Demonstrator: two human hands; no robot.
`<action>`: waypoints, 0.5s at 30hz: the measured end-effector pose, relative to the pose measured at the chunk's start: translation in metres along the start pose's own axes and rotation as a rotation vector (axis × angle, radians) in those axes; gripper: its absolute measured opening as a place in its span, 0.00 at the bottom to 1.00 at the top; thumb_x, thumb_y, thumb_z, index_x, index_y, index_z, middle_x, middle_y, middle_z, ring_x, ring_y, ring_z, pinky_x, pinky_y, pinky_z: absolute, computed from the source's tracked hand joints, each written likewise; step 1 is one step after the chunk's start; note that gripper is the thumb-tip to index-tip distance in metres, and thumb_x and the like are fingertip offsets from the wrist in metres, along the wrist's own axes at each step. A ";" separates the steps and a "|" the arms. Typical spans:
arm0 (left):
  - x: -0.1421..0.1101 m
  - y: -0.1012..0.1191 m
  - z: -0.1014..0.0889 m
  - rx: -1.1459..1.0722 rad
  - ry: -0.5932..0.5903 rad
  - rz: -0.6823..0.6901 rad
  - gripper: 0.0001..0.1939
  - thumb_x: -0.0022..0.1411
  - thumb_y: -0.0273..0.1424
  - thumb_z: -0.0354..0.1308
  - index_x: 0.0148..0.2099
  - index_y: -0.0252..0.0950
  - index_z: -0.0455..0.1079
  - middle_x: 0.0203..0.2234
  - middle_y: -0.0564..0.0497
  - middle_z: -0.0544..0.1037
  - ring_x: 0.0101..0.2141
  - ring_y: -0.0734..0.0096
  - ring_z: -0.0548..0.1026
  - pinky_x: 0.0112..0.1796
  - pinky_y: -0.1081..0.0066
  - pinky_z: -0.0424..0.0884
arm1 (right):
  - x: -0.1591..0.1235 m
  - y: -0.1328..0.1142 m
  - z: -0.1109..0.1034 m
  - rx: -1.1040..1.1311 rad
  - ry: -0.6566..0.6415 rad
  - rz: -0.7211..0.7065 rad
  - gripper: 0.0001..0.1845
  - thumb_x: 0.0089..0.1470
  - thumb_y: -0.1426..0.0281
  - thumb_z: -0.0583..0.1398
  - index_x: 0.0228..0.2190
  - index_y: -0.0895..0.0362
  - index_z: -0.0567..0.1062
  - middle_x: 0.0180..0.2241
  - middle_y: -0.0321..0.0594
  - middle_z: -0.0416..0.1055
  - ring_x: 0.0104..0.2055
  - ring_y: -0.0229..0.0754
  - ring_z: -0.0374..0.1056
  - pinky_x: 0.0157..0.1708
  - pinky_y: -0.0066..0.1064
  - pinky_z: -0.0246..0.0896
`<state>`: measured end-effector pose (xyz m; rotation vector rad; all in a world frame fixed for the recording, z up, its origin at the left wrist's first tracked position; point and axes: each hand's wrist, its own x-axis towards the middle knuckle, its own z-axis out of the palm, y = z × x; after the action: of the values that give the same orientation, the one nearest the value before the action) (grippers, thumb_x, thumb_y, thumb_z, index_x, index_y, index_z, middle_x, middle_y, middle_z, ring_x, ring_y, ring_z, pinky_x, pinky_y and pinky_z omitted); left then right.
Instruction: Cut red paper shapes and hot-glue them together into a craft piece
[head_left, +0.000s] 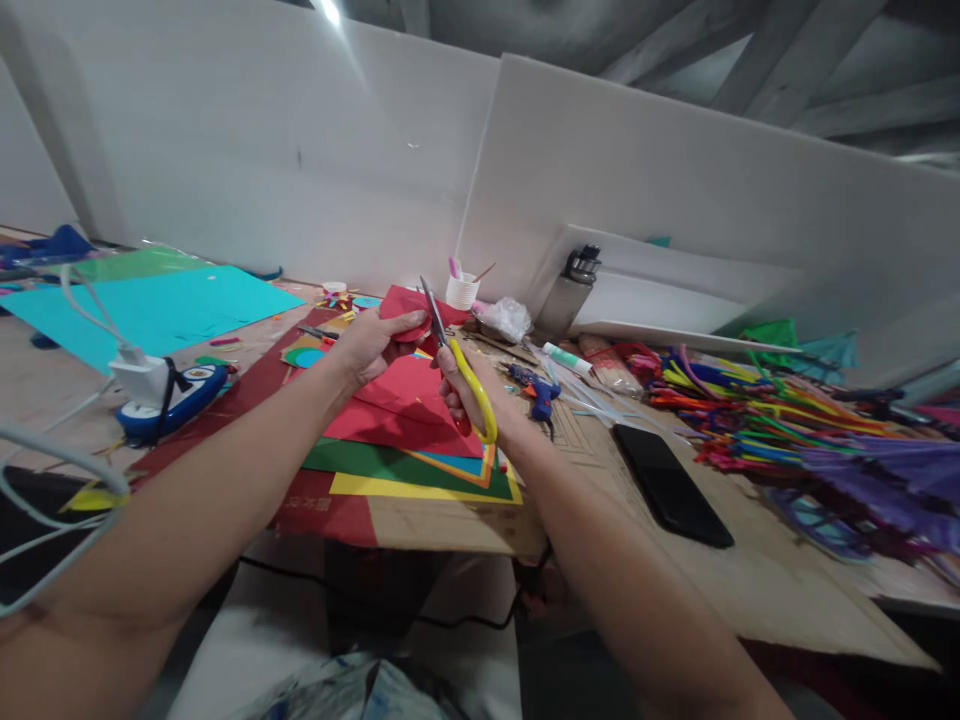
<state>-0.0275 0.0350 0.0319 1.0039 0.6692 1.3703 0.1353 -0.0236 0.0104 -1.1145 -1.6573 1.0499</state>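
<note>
"Left forearm [225,450] and right forearm [622,560] fill the near view, bare, angled inward. What do they lead to?"

"To a small red paper piece [395,304] held up over the work surface, with the scissors [487,415] right beside it. The left hand [367,345] pinches the paper, thumb on top; its other fingers are partly hidden."

"And the right hand [459,385]?"

"Closed round the yellow-handled scissors, fingers curled at the loops. I can't tell how far apart the blades stand, or whether they bite the paper."

"So which step would you call it?"

"Trimming, I'd judge — or lining up a cut. Either calls for a steady left pinch, the thumb clear of the blades, and the paper turned to suit the line."

"What lies just below?"

"Red sheets [412,395], then a green sheet [360,457] and a yellow sheet [420,490] showing at the near edge of the stack. Cut circles, one of them green [307,358], lie to the left of it."

"Further out?"

"On the right, a blue glue gun [543,396], a glue stick [566,357] and a black phone [667,485], with bright pipe cleaners [750,405] beyond. Behind the hands stands a white cup [463,293]; far left, a turquoise sheet [165,310] — and nearer, a blue-and-white power strip [176,402]."
</note>
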 end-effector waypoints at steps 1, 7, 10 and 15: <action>0.000 -0.001 -0.001 0.012 -0.009 -0.007 0.12 0.43 0.24 0.75 0.29 0.31 0.75 0.23 0.51 0.79 0.24 0.75 0.75 0.24 0.77 0.71 | 0.000 0.000 0.000 -0.021 0.007 -0.014 0.24 0.61 0.44 0.54 0.35 0.53 0.64 0.24 0.31 0.62 0.20 0.31 0.58 0.15 0.20 0.52; 0.001 -0.004 -0.002 0.018 -0.074 -0.001 0.13 0.42 0.26 0.76 0.30 0.31 0.76 0.23 0.50 0.79 0.24 0.74 0.75 0.27 0.75 0.73 | -0.001 -0.002 0.001 0.022 0.006 0.005 0.26 0.59 0.42 0.55 0.33 0.52 0.61 0.23 0.29 0.59 0.19 0.31 0.55 0.17 0.22 0.53; 0.001 -0.002 -0.001 0.024 -0.076 0.002 0.12 0.42 0.25 0.75 0.29 0.31 0.75 0.23 0.50 0.78 0.24 0.74 0.74 0.27 0.75 0.73 | -0.003 -0.004 0.002 0.051 0.000 0.026 0.27 0.58 0.41 0.56 0.35 0.52 0.62 0.23 0.28 0.59 0.19 0.31 0.55 0.16 0.22 0.53; 0.001 0.001 -0.004 0.057 -0.094 -0.011 0.13 0.43 0.27 0.76 0.29 0.31 0.75 0.23 0.50 0.79 0.24 0.74 0.74 0.27 0.74 0.73 | -0.004 -0.007 0.003 0.084 0.000 0.051 0.26 0.58 0.42 0.57 0.35 0.53 0.62 0.22 0.28 0.59 0.18 0.30 0.55 0.16 0.22 0.54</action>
<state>-0.0310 0.0367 0.0308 1.1015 0.6459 1.2919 0.1321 -0.0300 0.0155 -1.1067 -1.5767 1.1418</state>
